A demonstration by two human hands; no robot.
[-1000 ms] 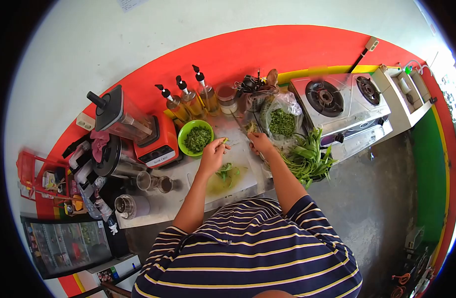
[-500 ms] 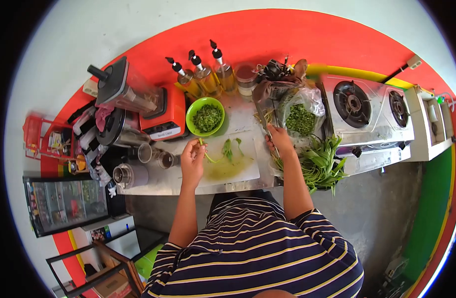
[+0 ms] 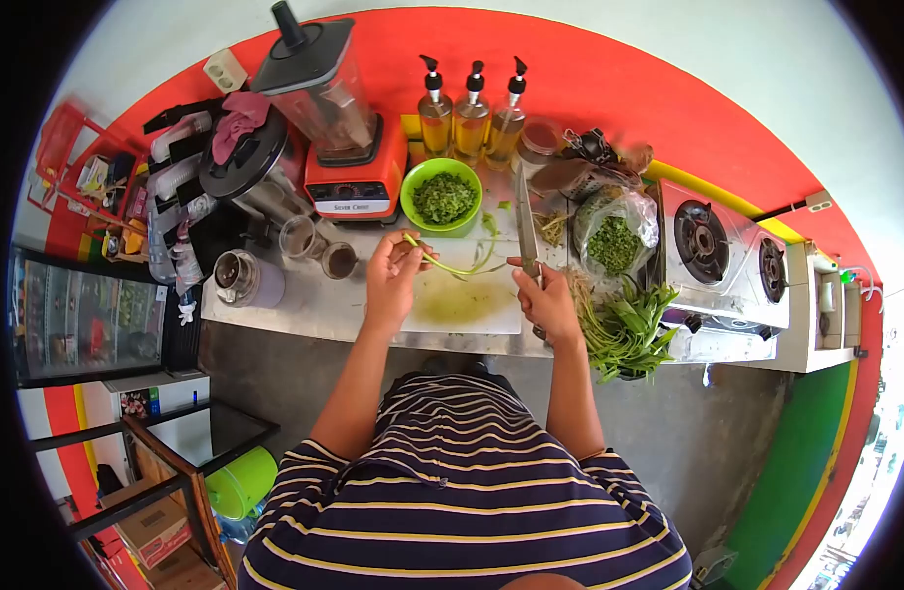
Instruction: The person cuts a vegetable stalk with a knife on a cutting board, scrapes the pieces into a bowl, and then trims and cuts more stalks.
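My left hand [image 3: 388, 280] pinches a long green stem [image 3: 462, 271], which curves to the right over the white cutting board [image 3: 422, 323], with a few leaves at its far end. My right hand [image 3: 550, 303] is closed on a knife [image 3: 526, 221], its blade pointing away from me beside the board's right edge. Green stains mark the board's surface. Behind the board stands a lime-green bowl [image 3: 407, 202] of chopped greens [image 3: 444, 200]. To the right of my right hand lies a bunch of leafy stems [image 3: 629, 329].
A red blender [image 3: 352, 187] and several glass jars stand at left. Three pump bottles [image 3: 470, 123] line the wall. A plastic bag [image 3: 634, 218] of chopped greens sits right of the knife. Farther right is a two-burner gas stove [image 3: 708, 251].
The view has shifted. The stem in my left hand now stretches rightward above the board, where leaves lay before. My right hand still holds the knife, its blade upright in view.
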